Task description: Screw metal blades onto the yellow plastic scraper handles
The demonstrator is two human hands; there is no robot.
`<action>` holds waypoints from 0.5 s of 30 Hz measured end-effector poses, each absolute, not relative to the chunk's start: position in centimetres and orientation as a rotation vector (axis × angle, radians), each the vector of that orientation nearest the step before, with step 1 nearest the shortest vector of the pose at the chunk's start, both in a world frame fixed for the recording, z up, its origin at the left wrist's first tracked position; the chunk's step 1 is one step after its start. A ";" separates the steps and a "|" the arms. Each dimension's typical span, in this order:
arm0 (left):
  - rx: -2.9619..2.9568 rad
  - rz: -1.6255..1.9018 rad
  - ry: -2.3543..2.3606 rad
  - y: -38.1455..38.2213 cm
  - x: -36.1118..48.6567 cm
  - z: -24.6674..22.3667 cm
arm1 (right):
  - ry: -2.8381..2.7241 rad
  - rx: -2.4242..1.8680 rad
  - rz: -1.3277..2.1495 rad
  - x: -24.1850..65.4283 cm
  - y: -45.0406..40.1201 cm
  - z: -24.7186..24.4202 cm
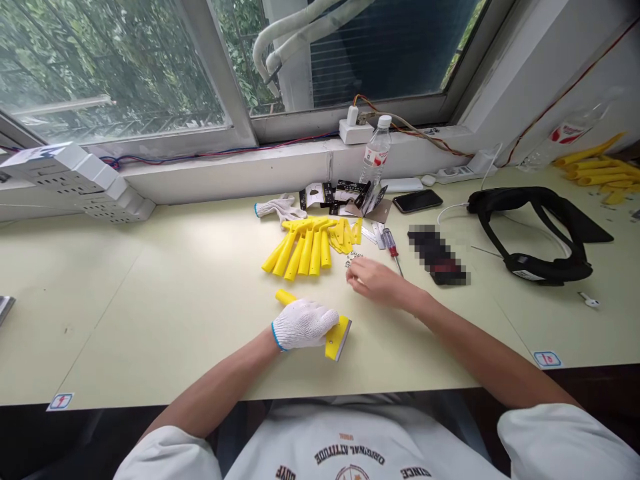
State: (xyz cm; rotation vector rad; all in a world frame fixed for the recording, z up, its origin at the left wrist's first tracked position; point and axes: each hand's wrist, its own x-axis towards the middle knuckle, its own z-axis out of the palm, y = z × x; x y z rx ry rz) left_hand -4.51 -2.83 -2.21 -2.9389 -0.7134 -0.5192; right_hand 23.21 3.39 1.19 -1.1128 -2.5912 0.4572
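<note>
My left hand point(306, 324), in a white knitted glove with a blue cuff, is closed round a yellow scraper point(338, 338). The scraper's handle end sticks out at the upper left, and its metal blade edge faces lower right. My bare right hand point(374, 281) is at a small pile of metal screws or nuts point(353, 256), fingertips pinched together; whatever is between them is too small to make out. Several yellow scraper handles point(300, 249) lie in a row left of the pile. Behind it are flat yellow plates point(345, 233) and loose blades point(370, 233).
A screwdriver point(391, 245) lies right of the pile. Behind are a spare glove point(281, 208), black packets point(345, 192), a water bottle point(376, 155) and a phone point(418, 201). Farther right sit a pixelated dark object point(437, 257) and a black headset point(540, 267). White boxes point(80, 181) stand left.
</note>
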 end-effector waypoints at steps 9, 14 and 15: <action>-2.983 -0.413 -0.685 -2.4 -5.0 -2.7 | -2.632 -0.756 1.321 21.7 0.8 1.6; -2.991 -0.321 -0.725 -2.5 -4.7 -2.7 | -2.662 -0.725 1.335 21.8 0.9 1.1; -2.983 -0.318 -0.741 -2.6 -4.7 -2.7 | -2.669 -0.717 1.332 21.8 0.9 1.0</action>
